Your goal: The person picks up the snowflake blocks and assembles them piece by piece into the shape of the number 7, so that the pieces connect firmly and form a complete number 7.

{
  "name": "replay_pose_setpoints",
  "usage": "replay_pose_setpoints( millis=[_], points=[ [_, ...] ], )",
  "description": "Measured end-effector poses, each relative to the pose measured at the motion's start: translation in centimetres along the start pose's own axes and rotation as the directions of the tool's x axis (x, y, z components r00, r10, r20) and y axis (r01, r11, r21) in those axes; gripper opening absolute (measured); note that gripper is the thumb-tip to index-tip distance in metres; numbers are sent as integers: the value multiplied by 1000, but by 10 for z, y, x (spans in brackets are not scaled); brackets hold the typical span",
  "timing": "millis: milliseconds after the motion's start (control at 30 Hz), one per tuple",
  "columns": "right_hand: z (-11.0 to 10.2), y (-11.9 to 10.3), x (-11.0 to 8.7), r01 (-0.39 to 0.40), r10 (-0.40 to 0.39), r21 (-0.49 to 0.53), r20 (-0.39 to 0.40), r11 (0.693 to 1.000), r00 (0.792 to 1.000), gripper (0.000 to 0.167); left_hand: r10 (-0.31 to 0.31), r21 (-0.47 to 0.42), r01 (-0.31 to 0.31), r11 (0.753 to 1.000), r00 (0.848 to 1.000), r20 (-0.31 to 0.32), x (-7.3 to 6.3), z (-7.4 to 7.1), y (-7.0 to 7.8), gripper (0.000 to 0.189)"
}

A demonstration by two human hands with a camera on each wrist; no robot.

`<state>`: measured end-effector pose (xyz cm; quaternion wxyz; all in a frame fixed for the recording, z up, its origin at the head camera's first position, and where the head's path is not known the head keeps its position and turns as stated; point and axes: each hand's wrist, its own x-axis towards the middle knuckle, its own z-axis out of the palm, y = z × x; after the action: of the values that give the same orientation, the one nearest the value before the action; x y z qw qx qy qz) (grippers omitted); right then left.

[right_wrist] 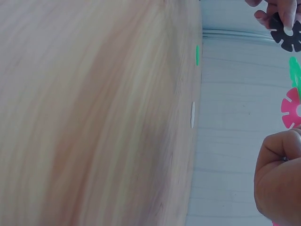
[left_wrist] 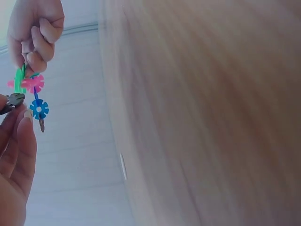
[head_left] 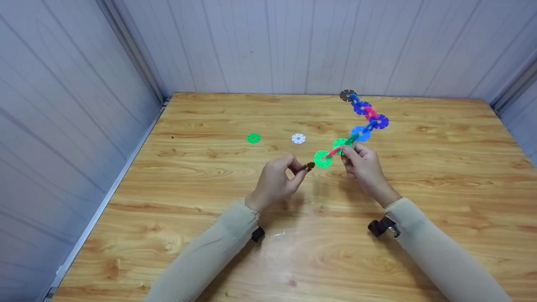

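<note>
My left hand (head_left: pixel 277 178) pinches a dark brown notched disc (head_left: pixel 310 166) between thumb and fingers. Just right of that disc, apart or barely touching, is a green notched disc (head_left: pixel 323 159) at the near end of a chain of interlocked discs. My right hand (head_left: pixel 364 167) grips the chain near its second green disc (head_left: pixel 340 145), beside a pink disc (head_left: pixel 333 151) seen edge-on. Beyond the right hand the chain bends through blue and purple discs (head_left: pixel 381 121) to a dark disc (head_left: pixel 348 95) at its far end. In the right wrist view the held dark disc (right_wrist: pixel 288 34) shows face-on.
On the wooden table (head_left: pixel 188 176) lie a loose green disc (head_left: pixel 253 138) and a loose white disc (head_left: pixel 298 138), left of the chain. Pale panel walls (head_left: pixel 251 46) stand behind the table and at both sides. Each wrist carries a small black camera (head_left: pixel 379 227).
</note>
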<state>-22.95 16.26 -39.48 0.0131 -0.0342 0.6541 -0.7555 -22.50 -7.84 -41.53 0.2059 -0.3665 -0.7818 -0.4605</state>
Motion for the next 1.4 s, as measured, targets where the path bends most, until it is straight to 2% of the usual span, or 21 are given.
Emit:
replay_pose_setpoints(
  millis=[133,367,600,867,1100,1267,1400],
  points=[
    [2,0,0,11,-11,4,11,1000,1000,25,28,27,-28,999,1000,-4,1,2,1,11],
    [7,0,-1,10,-9,-25,16,1000,1000,24,34,50,-32,998,999,-39,4,7,3,11],
    [13,-1,-3,22,-18,-64,67,998,998,20,44,50,-41,998,997,-65,3,8,6,11],
    [14,-3,-3,2,-2,4,116,1000,993,20,85,44,-81,996,993,-86,2,11,5,13],
    [15,-6,-5,-15,4,89,114,996,993,20,97,28,-94,995,991,-95,3,13,6,14],
    [18,-4,-7,-23,3,159,128,987,992,19,115,49,-110,993,987,-116,3,14,8,15],
    [19,-3,-8,-28,4,171,137,985,991,17,135,69,-126,990,982,-133,4,16,8,15]
  ],
)
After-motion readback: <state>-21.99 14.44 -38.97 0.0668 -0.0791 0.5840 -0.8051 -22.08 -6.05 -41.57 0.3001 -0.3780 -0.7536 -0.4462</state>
